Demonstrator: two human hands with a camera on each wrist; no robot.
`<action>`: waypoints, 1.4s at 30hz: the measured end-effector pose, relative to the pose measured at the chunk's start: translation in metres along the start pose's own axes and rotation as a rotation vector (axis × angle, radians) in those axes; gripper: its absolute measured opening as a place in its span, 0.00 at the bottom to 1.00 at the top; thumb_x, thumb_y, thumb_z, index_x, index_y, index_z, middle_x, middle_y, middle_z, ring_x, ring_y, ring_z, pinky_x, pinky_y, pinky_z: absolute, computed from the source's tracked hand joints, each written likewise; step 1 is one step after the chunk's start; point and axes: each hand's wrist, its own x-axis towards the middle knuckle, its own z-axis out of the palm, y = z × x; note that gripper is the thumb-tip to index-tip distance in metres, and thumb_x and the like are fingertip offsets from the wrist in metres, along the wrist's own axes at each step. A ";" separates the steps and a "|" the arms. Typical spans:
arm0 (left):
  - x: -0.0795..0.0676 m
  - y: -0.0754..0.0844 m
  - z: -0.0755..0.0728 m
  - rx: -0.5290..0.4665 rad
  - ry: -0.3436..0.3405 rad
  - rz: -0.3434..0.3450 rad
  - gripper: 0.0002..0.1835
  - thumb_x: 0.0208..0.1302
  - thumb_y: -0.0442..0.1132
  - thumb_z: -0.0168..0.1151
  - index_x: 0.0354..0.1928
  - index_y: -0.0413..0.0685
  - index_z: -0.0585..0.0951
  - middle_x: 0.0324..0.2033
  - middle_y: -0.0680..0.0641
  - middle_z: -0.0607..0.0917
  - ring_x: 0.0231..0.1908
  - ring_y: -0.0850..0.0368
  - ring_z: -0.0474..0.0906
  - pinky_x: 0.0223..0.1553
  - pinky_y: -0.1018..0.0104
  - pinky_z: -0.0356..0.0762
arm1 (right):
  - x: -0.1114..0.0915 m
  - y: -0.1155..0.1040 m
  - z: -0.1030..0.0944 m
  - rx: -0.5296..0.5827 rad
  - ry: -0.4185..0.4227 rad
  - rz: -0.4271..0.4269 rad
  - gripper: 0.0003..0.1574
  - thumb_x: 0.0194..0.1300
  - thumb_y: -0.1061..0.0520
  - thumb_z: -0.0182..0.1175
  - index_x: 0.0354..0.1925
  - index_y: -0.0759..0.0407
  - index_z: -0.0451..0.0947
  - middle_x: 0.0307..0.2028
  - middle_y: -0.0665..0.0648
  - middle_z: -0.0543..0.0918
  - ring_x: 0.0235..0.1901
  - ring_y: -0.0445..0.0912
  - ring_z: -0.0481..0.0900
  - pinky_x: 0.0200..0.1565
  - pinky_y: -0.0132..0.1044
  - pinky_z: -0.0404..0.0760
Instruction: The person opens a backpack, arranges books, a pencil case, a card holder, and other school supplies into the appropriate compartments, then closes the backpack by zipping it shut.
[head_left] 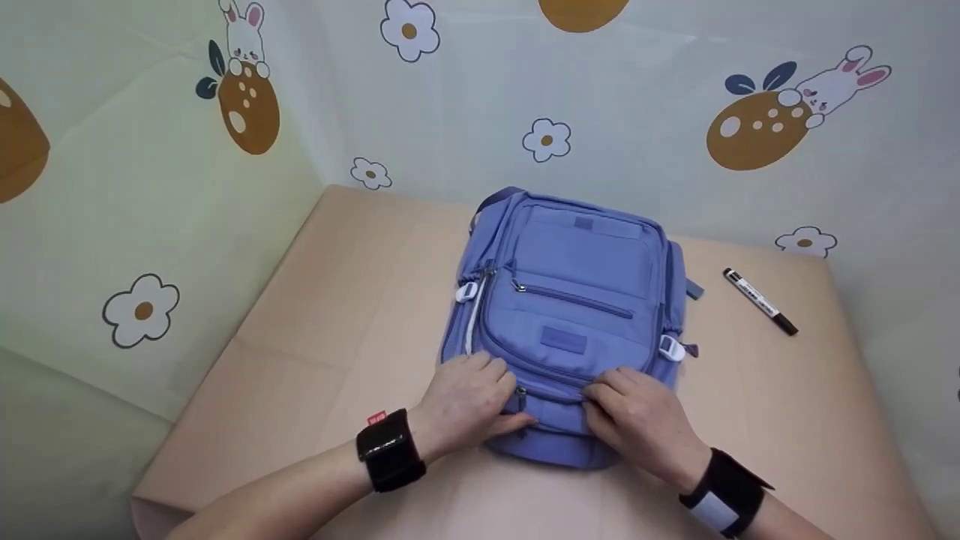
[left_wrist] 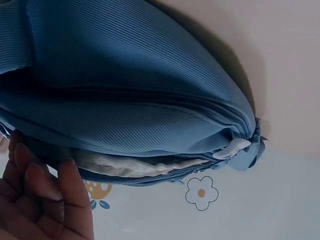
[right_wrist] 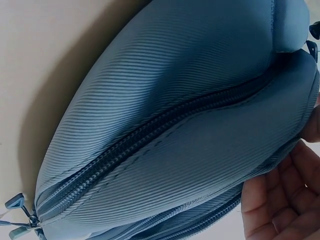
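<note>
A blue-purple backpack (head_left: 592,262) lies front side up on the table, its bottom end towards me. My left hand (head_left: 469,394) grips the lower left of its front, fingers curled over the fabric, thumb pointing right beside a zipper pull (head_left: 520,392). At the lower right, my right hand (head_left: 641,416) pinches the fabric by the curved front zipper. In the right wrist view, the fingertips of my right hand (right_wrist: 287,200) sit at the pocket edge below a closed zipper (right_wrist: 150,127). White lining (left_wrist: 130,165) shows along the bag's side near my left hand (left_wrist: 50,200).
A black-and-white marker (head_left: 760,301) lies on the table (head_left: 780,405) right of the backpack. White side buckles (head_left: 671,348) stick out from the bag. Behind and to the left hangs a pale curtain (head_left: 465,97) printed with flowers, rabbits and orange fruit.
</note>
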 end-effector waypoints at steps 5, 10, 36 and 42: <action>-0.001 0.003 0.002 -0.005 0.060 -0.017 0.17 0.61 0.52 0.70 0.23 0.53 0.76 0.21 0.56 0.75 0.21 0.59 0.68 0.19 0.68 0.61 | 0.000 0.000 0.000 0.002 0.008 -0.002 0.06 0.55 0.61 0.67 0.35 0.56 0.85 0.32 0.47 0.82 0.30 0.43 0.78 0.30 0.37 0.78; -0.004 0.002 -0.001 -0.035 0.066 -0.037 0.11 0.62 0.44 0.70 0.26 0.52 0.77 0.22 0.55 0.76 0.22 0.58 0.71 0.20 0.68 0.65 | -0.001 -0.001 0.002 0.013 0.022 0.000 0.08 0.55 0.61 0.67 0.37 0.56 0.85 0.33 0.47 0.82 0.30 0.42 0.77 0.30 0.37 0.78; -0.026 -0.043 -0.017 -0.204 -0.001 -0.144 0.06 0.67 0.37 0.69 0.37 0.49 0.79 0.30 0.53 0.79 0.29 0.57 0.77 0.26 0.64 0.77 | 0.000 -0.003 0.000 -0.002 -0.023 -0.066 0.08 0.64 0.58 0.65 0.41 0.57 0.86 0.36 0.49 0.83 0.33 0.45 0.78 0.32 0.41 0.78; -0.028 -0.045 -0.016 -0.219 -0.010 -0.139 0.05 0.69 0.37 0.68 0.38 0.49 0.79 0.30 0.53 0.79 0.31 0.57 0.78 0.28 0.64 0.78 | 0.003 -0.005 -0.001 0.010 -0.046 -0.051 0.07 0.61 0.59 0.67 0.40 0.57 0.86 0.35 0.49 0.82 0.33 0.45 0.77 0.32 0.42 0.78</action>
